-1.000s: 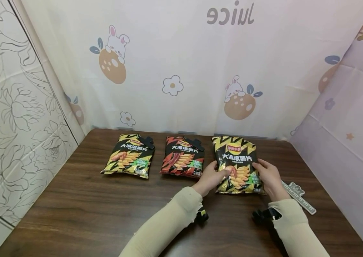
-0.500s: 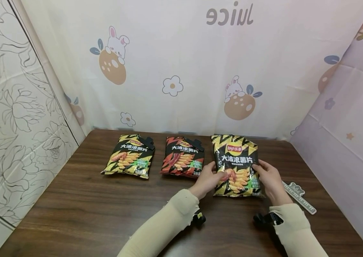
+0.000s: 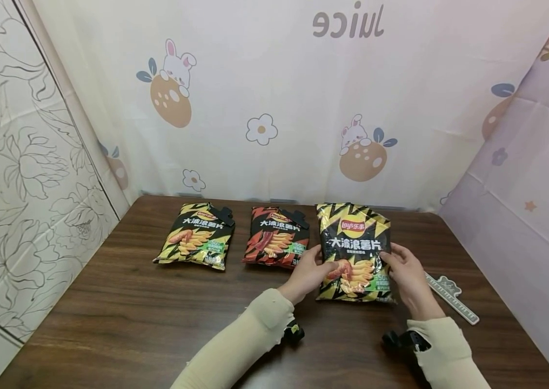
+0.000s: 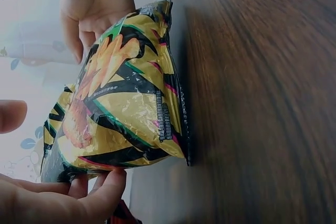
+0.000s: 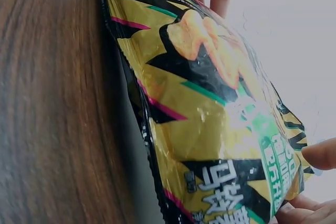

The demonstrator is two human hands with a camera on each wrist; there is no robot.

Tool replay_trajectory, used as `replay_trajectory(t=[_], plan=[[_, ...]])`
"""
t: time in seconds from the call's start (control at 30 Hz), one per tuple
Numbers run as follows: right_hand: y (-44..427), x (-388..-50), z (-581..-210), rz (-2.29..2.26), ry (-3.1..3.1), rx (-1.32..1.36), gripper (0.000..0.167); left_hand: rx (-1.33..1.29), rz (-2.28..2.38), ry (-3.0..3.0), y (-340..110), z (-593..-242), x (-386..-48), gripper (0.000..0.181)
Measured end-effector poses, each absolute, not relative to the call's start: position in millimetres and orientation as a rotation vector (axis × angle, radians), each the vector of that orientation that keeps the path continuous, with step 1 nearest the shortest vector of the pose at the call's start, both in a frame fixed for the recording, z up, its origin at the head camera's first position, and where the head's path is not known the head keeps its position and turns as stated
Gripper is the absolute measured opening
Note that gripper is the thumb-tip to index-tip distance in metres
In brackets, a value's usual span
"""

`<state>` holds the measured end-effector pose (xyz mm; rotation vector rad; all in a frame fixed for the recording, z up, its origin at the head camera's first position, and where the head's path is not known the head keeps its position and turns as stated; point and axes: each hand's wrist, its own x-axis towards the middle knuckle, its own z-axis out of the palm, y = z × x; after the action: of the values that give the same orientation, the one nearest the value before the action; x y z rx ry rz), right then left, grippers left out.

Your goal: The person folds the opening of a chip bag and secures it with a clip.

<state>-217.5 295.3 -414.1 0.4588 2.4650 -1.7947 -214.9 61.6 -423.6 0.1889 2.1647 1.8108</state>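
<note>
The held yellow-and-black bag [image 3: 352,243] is just to the right of the red chip bag [image 3: 274,243], front up and slightly tilted; whether its bottom edge touches the counter [image 3: 133,313] I cannot tell. The left hand [image 3: 306,273], between the two, has its fingers curled round the near side of the held bag, while the right hand [image 3: 408,275] grips the far side, thumb toward the front; how firmly either thumb presses does not show. Left of the red chip bag lies the other yellow-and-black bag [image 3: 194,240]; a black clip [image 3: 298,218] sits at the top right corner of the red one, and no such clip shows on the held one, whose top edge slopes down at that corner. If that corner is unsealed, which cannot be made out, a hard squeeze or a downward tip could push chips out. The foil looks slick and puffy, so uneven pressure might let one side slip and twist the bag. Bringing it farther left could knock the red chip bag askew, the left hand being so close. The pale strip [image 3: 454,302], well right of the red chip bag, could be nudged by the right wrist if it swings outward.
</note>
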Motion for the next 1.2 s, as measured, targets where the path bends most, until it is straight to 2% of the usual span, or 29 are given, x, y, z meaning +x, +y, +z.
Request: replay_trajectory(t=[0.33,0.57,0.77,0.97,1.2], plan=[[287,-212,-415,-1.818,2.463,0.456,0.068,0.225,1.834,2.139,50,-426,-218,0.073],[282,-210,-415,-1.867,2.438,0.429,0.060,0.228,1.827,2.170,42,-425,-217,0.070],[279,-206,-412,-1.916,2.406,0.346,0.061,0.243,1.830,2.178,34,-423,-215,0.067],[273,-200,-408,-1.956,2.386,0.245,0.052,0.259,1.863,2.152,25,-423,-215,0.061],[261,-195,-407,-1.940,2.391,0.168,0.053,0.271,1.835,2.210,12,-423,-213,0.064]])
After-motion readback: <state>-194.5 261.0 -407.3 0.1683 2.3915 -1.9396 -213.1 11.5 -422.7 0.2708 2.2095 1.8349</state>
